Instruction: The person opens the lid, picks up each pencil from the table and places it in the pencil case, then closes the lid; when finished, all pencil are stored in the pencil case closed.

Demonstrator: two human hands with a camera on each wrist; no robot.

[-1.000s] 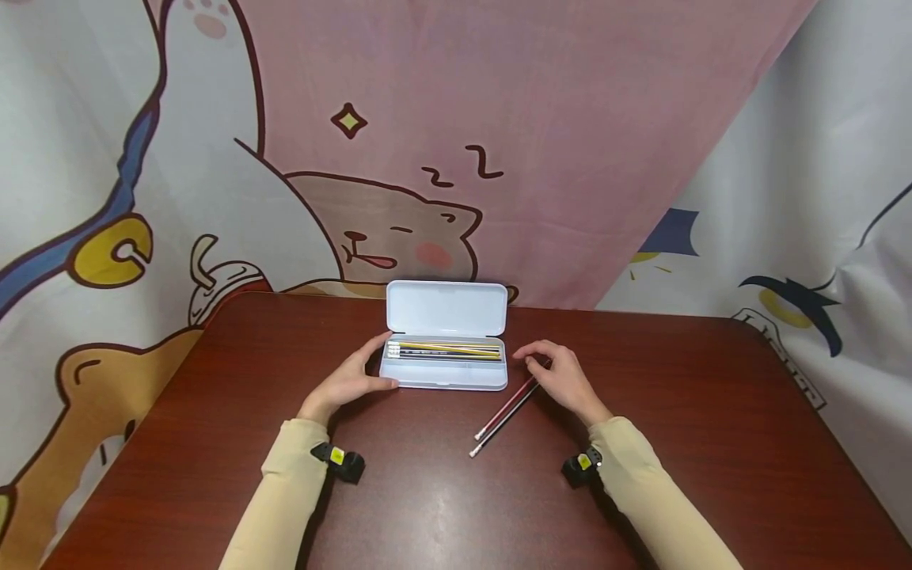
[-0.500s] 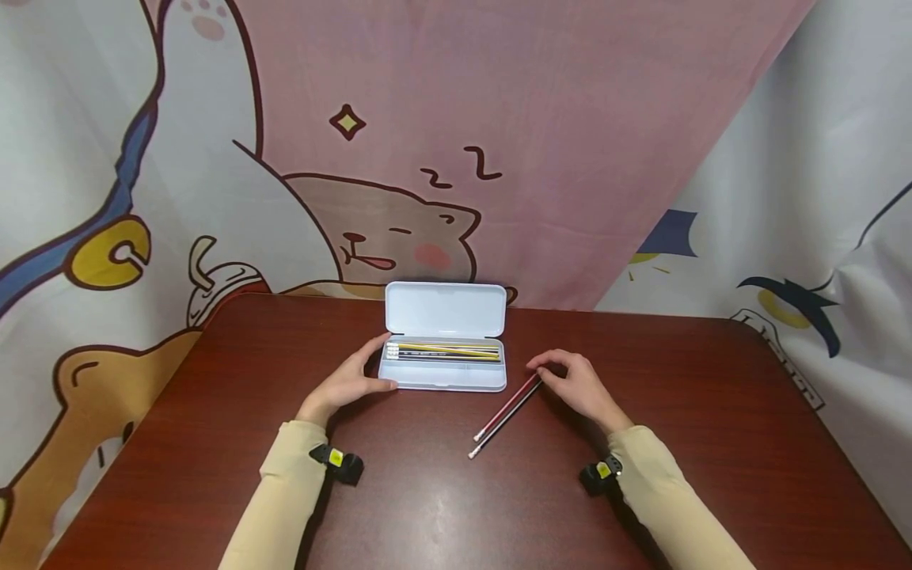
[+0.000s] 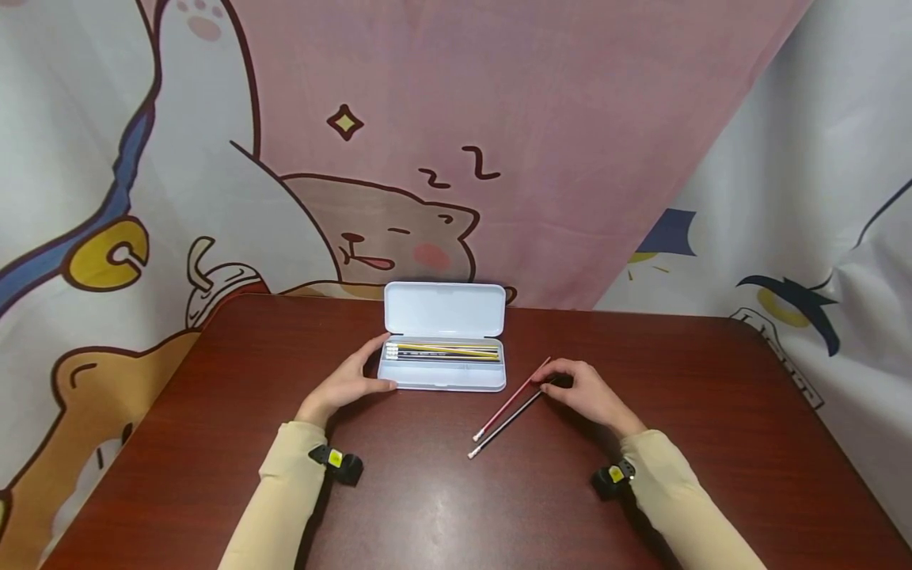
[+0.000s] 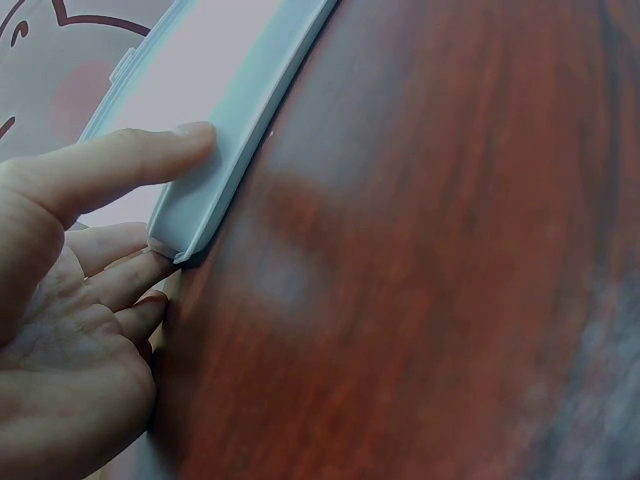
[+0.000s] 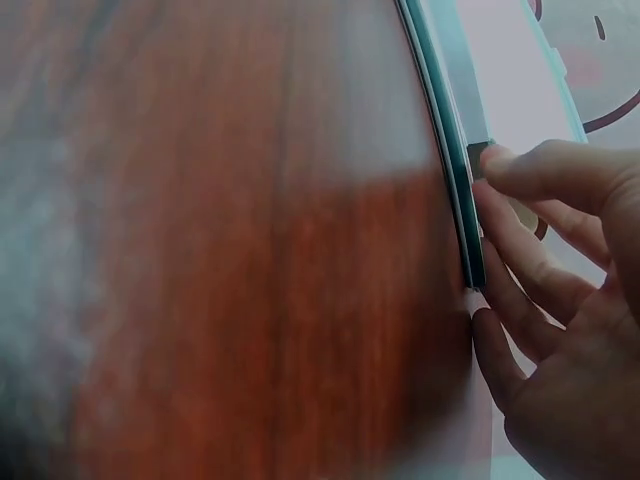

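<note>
A white pencil case (image 3: 442,376) lies on the table with its lid up; several black, yellow and white pencils (image 3: 445,351) lie in its back compartment. My left hand (image 3: 347,381) grips the left end of the case, thumb at the front corner and fingers at the back. In the left wrist view the thumb rests over the case edge (image 4: 215,185). Right of the case, my right hand (image 3: 587,394) pinches the far end of a black pencil (image 3: 507,421), partly hidden by the fingers. Beside it lies a red pencil (image 3: 502,411), its far end passing the index fingertip.
The brown wooden table (image 3: 442,507) reaches back to a hanging cloth (image 3: 570,158) with cartoon animals, close behind the raised lid. Both pencils have white eraser ends pointing toward the front of the table.
My right hand has drawn back to the right and nearer to me, uncovering the red pencil's far end. The pencils' far ends now stand farther apart. The left hand holds its place.
</note>
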